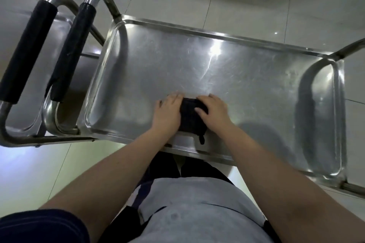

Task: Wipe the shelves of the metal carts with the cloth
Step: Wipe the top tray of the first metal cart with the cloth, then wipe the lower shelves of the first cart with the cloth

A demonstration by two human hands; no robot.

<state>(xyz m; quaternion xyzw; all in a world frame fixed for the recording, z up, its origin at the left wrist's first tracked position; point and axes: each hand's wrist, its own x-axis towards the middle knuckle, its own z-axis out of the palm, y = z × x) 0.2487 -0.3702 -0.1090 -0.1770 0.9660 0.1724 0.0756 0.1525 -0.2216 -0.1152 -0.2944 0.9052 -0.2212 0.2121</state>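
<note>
Pale floor tiles (246, 2) are surrounding the stainless cart's top shelf (246, 85). Near its 6 o'clock rim, left hand (167, 109) and right hand (214, 111) are pressing flat-fingered on the folded dark cloth (191, 118): soft, light, probably best pinned under flat palms.

Cloth (190, 116) on the top shelf (246, 89) near its front rim, between left hand (167, 112) and right hand (214, 110); second cart (27, 51) alongside, left.

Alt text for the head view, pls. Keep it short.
A person's left hand and right hand press a folded black cloth onto a steel cart's top shelf, close to the near edge. Two black-padded handles stand at the left, with a pale tiled floor below.
</note>
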